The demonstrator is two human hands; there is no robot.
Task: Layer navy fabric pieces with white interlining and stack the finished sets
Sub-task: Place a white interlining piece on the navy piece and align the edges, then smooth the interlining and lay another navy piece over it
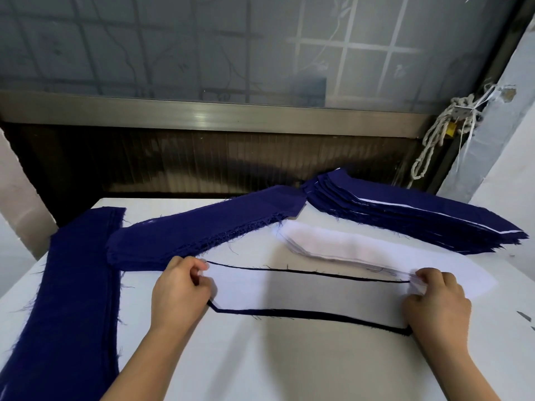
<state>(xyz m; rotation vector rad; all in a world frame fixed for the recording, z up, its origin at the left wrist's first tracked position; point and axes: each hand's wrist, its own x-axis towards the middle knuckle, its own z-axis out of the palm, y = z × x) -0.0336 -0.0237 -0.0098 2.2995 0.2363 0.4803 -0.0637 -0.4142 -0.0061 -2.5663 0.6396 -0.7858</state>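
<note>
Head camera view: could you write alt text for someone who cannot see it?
A person's left hand and right hand pinch the ends of a white interlining piece laid over a navy piece, whose dark edge shows, on a white table. Behind lie a navy stack, loose interlining, a layered stack and long navy strips at left.

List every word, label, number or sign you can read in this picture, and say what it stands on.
No text can be read anywhere.
The navy fabric stacks, the white interlining and the table carry no print.
The small yellow tag among the cords is too small to read.
</note>
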